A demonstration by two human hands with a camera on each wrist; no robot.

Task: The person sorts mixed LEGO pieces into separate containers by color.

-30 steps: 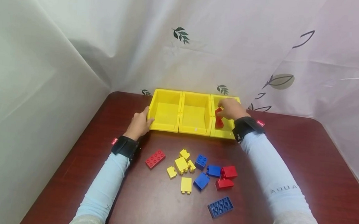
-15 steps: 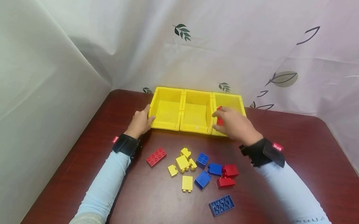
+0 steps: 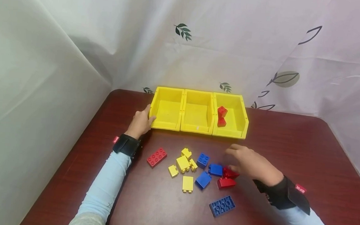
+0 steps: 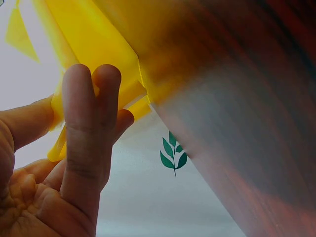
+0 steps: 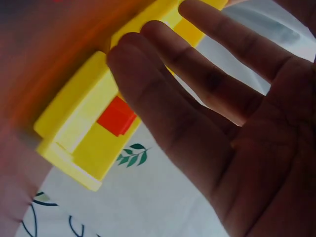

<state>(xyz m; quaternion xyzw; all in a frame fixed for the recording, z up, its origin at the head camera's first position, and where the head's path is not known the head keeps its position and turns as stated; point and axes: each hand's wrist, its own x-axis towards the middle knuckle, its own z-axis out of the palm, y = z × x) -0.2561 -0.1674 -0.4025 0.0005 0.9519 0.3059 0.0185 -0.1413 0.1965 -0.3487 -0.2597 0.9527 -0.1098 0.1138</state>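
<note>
Head view: my right hand [image 3: 251, 163] has pulled back out of the right-hand yellow bin [image 3: 241, 119], leaving two red bricks [image 3: 221, 116] inside, and now hovers, fingers spread and holding nothing, over the loose red bricks [image 3: 226, 179] on the table [image 3: 304, 147], just beside the blue brick [image 3: 215, 169]. My left hand [image 3: 140, 123] has not moved, fingers pressed flat against the left bin [image 3: 166, 108] at its outer wall.

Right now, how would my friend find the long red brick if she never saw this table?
Start at the row of three yellow bins at the far side of the dark red table. Come toward the person from the left bin, next to the left hand. The long red brick lies alone, left of the pile, flat, with eight studs.
</note>
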